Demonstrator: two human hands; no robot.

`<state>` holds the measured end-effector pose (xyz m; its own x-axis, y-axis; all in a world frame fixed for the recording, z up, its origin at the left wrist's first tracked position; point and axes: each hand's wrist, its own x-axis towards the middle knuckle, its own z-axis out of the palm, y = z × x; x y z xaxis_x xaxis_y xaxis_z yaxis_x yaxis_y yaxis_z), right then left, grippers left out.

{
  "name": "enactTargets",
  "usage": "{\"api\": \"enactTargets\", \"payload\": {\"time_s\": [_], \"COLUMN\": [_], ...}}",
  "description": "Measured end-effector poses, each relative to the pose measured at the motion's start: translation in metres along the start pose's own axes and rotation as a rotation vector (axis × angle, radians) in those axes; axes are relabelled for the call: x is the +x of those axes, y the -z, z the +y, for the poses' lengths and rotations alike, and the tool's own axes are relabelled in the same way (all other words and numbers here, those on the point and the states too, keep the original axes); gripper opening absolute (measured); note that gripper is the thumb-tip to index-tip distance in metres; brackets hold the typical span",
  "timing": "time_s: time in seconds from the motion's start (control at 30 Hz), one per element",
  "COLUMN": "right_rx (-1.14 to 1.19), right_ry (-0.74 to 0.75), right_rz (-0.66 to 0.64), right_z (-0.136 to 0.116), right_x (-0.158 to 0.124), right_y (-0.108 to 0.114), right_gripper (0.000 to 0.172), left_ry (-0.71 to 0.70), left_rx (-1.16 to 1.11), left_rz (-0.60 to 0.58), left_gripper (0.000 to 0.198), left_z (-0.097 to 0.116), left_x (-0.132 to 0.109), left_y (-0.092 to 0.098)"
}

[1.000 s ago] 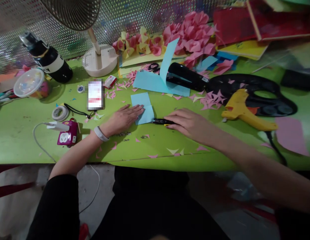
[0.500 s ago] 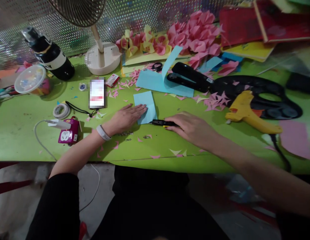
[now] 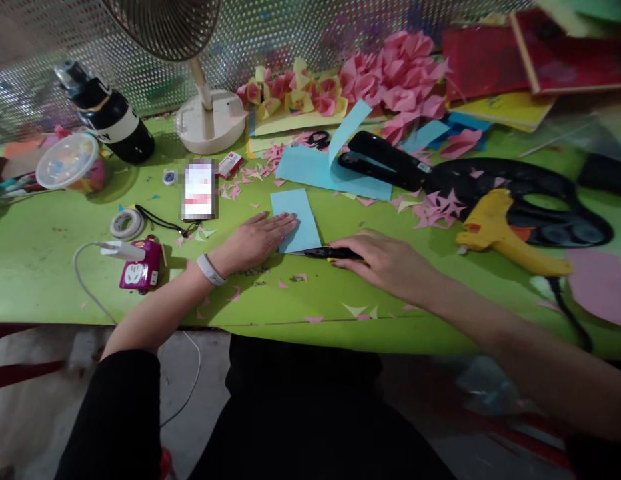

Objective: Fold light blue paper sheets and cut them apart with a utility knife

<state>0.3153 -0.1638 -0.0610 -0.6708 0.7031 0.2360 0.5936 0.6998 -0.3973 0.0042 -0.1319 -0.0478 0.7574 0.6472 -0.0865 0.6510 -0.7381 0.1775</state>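
My left hand lies flat with outstretched fingers, its fingertips on the left side of a small light-blue sheet of paper. In my right hand is a black and yellow utility knife, fingers closed around its handle. Its thin blade points left along the near edge of the sheet; whether it lies under the paper or just beside it I cannot tell. Behind them, a larger blue paper has a strip curling up beside the open jaws of a black hair-straightener-like tool.
A yellow glue gun lies right, by a black palette-shaped object. Pink paper flowers sit behind. On the left are a phone, tape roll, purple power adapter, fan base and black bottle. Paper scraps are scattered about.
The knife's blade now reaches further left along the sheet's near edge. The sheet's near right corner shows straighter. My left hand stays on the paper; the whole view has shifted slightly.
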Motion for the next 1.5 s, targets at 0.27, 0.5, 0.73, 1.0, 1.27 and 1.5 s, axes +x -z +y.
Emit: {"api": "enactTargets", "payload": {"time_s": [0.27,0.5,0.73,1.0,1.27,1.5], "right_rx": [0.021,-0.126,-0.264,-0.167,-0.145,-0.256], "right_ry": [0.092,-0.165,-0.194,-0.079,-0.019,0.024], "right_rz": [-0.038,0.219,0.234,-0.037,-0.002,-0.087], "right_z": [-0.005,0.035,0.050,-0.011,-0.011,0.000], "right_x": [-0.005,-0.037,-0.023,0.068,0.062,0.044], "right_y": [0.003,0.019,0.022,-0.013,-0.029,-0.045], "right_gripper": [0.026,0.037,0.029,0.043,0.045,0.085], "left_ry": [-0.011,-0.055,-0.052,0.025,0.066,0.120], "left_rx": [0.025,0.071,0.064,0.034,0.061,0.088], "left_rz": [0.012,0.068,0.088,0.075,0.070,0.141], "left_gripper": [0.054,0.052,0.050,0.080,0.086,0.099], "left_z": [-0.004,-0.004,0.006,0.006,0.008,0.006], "left_x": [-0.001,-0.008,-0.013,-0.014,-0.015,-0.021], "left_y": [0.000,-0.003,0.000,-0.001,-0.005,-0.010]}}
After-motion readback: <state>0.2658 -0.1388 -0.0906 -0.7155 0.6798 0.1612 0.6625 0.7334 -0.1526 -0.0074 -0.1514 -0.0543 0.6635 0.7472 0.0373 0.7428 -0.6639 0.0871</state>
